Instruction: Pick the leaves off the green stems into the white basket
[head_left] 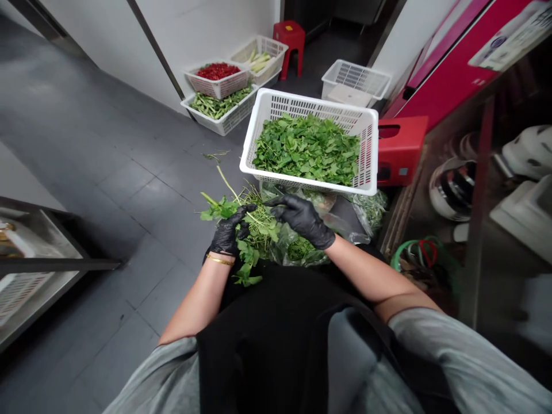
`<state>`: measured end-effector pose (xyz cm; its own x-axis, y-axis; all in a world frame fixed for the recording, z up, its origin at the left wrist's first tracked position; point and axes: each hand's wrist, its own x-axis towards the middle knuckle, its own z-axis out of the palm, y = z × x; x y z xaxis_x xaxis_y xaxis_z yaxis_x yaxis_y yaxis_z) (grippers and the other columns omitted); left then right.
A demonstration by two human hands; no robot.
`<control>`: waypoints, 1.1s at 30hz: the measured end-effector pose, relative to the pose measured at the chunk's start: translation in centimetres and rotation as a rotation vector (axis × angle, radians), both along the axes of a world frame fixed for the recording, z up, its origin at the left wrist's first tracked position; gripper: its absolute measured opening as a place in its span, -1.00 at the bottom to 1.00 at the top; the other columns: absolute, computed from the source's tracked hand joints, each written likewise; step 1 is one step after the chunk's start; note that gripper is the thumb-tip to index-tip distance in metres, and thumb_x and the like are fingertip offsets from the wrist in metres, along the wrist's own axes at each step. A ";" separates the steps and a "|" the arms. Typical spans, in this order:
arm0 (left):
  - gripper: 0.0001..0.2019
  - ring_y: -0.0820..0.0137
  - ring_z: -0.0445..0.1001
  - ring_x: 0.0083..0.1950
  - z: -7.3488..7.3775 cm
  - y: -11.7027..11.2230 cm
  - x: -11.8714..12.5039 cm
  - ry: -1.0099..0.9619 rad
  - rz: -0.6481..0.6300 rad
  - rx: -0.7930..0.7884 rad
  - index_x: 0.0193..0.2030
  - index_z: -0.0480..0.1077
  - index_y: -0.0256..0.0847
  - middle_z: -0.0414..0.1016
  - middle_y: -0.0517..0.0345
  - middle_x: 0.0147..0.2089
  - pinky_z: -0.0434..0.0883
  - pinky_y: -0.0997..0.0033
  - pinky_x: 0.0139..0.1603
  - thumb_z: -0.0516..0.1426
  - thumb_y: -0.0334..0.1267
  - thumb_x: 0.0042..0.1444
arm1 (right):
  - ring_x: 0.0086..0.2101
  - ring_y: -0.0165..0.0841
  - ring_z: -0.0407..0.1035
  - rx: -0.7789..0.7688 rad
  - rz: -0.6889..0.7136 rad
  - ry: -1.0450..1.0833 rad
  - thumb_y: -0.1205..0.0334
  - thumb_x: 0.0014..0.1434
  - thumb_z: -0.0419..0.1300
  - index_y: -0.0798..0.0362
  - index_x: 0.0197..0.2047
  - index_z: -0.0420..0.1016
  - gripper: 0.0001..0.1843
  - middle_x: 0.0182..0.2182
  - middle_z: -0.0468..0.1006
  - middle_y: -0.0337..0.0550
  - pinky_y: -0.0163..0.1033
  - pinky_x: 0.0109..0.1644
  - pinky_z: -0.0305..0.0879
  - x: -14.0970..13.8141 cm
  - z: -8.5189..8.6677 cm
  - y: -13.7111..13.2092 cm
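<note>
Grey floor tiles [116, 190] are spreading at nine o'clock while the black-gloved left hand [228, 230] is clenching leafy green sprigs [254, 230], the right hand [304, 218] is half-curling its fingers at them, grip unclear, and a white plastic basket [308, 103] of loose green leaves [306, 149] is sitting at twelve o'clock.

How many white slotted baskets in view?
6: leafy-greens basket, chilli basket atop bean basket, pale-vegetable basket behind, far-right basket, left-shelf basket. More may be hidden.
</note>
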<state>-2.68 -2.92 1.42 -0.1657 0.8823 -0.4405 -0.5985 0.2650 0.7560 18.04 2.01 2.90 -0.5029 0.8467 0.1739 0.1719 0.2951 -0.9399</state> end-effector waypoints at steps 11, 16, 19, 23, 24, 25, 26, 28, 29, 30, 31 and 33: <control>-0.81 0.65 0.03 -0.74 0.3 1.0 0.5 -0.050 -0.047 -0.045 -0.30 0.54 -0.29 0.16 0.44 -0.72 -0.01 0.65 -0.74 0.39 -0.26 -0.01 | -0.33 -0.31 0.46 0.175 0.428 -0.434 0.31 0.23 0.30 0.12 -0.28 0.65 -0.91 -0.32 0.64 -0.08 -0.23 -0.19 0.32 -1.0 -2.0 1.6; -0.85 0.62 -0.01 -0.76 0.0 1.3 -0.2 -0.091 -0.169 -0.016 -0.21 0.58 -0.32 0.09 0.44 -0.74 -0.04 0.62 -0.75 0.33 -0.29 0.11 | -0.48 -0.43 0.28 -0.343 0.104 0.043 -0.06 0.11 0.39 0.09 -0.31 0.57 -0.65 -0.49 0.49 -0.27 -0.30 -0.39 0.19 0.8 -0.4 2.4; -0.85 0.61 0.03 -0.75 -0.5 1.4 0.8 -0.110 -0.155 -0.042 -0.23 0.56 -0.28 0.15 0.42 -0.72 -0.01 0.61 -0.73 0.35 -0.32 0.06 | -0.50 -0.47 0.22 -0.452 0.170 0.058 -0.13 -0.05 0.50 0.11 -0.34 0.58 -0.54 -0.51 0.47 -0.29 -0.32 -0.43 0.15 -1.2 0.0 2.9; -0.81 0.64 0.06 -0.72 -1.1 1.2 1.6 -0.050 -0.083 -0.063 -0.25 0.56 -0.30 0.17 0.43 -0.71 0.02 0.62 -0.69 0.38 -0.32 -0.02 | -0.53 -0.48 0.20 -0.463 0.218 0.026 -0.16 -0.10 0.52 0.10 -0.54 0.49 -0.50 -0.60 0.44 -0.30 -0.33 -0.45 0.17 -3.4 -1.6 2.8; -0.81 0.64 0.06 -0.72 -1.3 1.2 1.5 -0.044 -0.068 -0.062 -0.25 0.56 -0.31 0.15 0.43 -0.72 0.02 0.62 -0.68 0.38 -0.31 -0.03 | -0.53 -0.46 0.23 -0.455 0.219 0.017 -0.13 -0.07 0.52 0.10 -0.55 0.50 -0.52 -0.60 0.46 -0.28 -0.32 -0.44 0.20 -3.3 -2.1 2.6; -0.81 0.64 0.05 -0.72 -1.4 1.2 1.2 -0.043 -0.043 -0.061 -0.25 0.57 -0.31 0.13 0.44 -0.72 0.02 0.62 -0.68 0.37 -0.30 -0.02 | -0.52 -0.43 0.29 -0.448 0.241 0.005 -0.09 -0.05 0.51 0.10 -0.54 0.52 -0.55 -0.59 0.50 -0.24 -0.31 -0.43 0.24 -2.9 -2.4 2.1; -0.82 0.63 0.04 -0.72 -1.4 1.2 0.9 -0.046 -0.006 -0.059 -0.25 0.56 -0.30 0.11 0.44 -0.73 0.02 0.63 -0.68 0.36 -0.29 0.00 | -0.49 -0.39 0.35 -0.434 0.266 -0.008 -0.06 -0.01 0.50 0.10 -0.52 0.55 -0.59 -0.56 0.55 -0.20 -0.30 -0.40 0.28 -2.3 -2.6 1.5; -0.86 0.63 0.00 -0.72 -1.4 1.5 -0.1 -0.058 0.065 -0.043 -0.24 0.55 -0.28 0.09 0.44 -0.74 0.00 0.63 -0.69 0.32 -0.29 0.08 | -0.41 -0.32 0.46 -0.378 0.302 -0.019 -0.06 0.10 0.44 0.09 -0.47 0.60 -0.62 -0.47 0.64 -0.11 -0.26 -0.33 0.35 -0.8 -2.4 -0.1; -0.89 0.62 -0.01 -0.73 -1.4 1.7 -0.6 -0.062 0.079 -0.033 -0.24 0.54 -0.27 0.08 0.44 -0.74 0.00 0.63 -0.69 0.29 -0.29 0.12 | -0.38 -0.29 0.49 -0.341 0.310 -0.014 -0.09 0.17 0.39 0.09 -0.43 0.63 -0.61 -0.42 0.67 -0.08 -0.25 -0.30 0.38 0.0 -2.0 -1.0; -0.91 0.62 -0.01 -0.73 -1.4 1.9 -1.0 -0.067 0.072 -0.028 -0.24 0.53 -0.27 0.07 0.44 -0.73 0.00 0.63 -0.69 0.28 -0.30 0.15 | -0.36 -0.28 0.50 -0.306 0.309 -0.005 -0.12 0.23 0.34 0.09 -0.39 0.65 -0.58 -0.39 0.68 -0.06 -0.23 -0.27 0.39 0.7 -1.4 -1.7; -0.92 0.62 -0.01 -0.73 -1.5 2.0 -1.3 -0.071 0.052 -0.029 -0.23 0.53 -0.27 0.07 0.44 -0.73 0.00 0.63 -0.69 0.27 -0.30 0.17 | -0.36 -0.28 0.50 -0.273 0.306 0.003 -0.16 0.28 0.29 0.08 -0.34 0.68 -0.55 -0.36 0.68 -0.05 -0.22 -0.26 0.40 1.3 -0.6 -2.1; -0.90 0.62 0.01 -0.73 -1.5 2.2 -1.5 -0.081 -0.002 -0.035 -0.21 0.54 -0.28 0.07 0.44 -0.72 0.01 0.64 -0.69 0.28 -0.30 0.19 | -0.34 -0.27 0.51 -0.213 0.286 0.013 -0.23 0.32 0.24 0.08 -0.25 0.71 -0.48 -0.33 0.68 -0.04 -0.20 -0.24 0.43 2.2 1.4 -1.5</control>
<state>-4.17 -0.74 -0.12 -0.1270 0.8664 -0.4830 -0.6568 0.2914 0.6955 20.27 0.48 4.27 -0.7239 0.6897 0.0166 0.0984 0.1270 -0.9870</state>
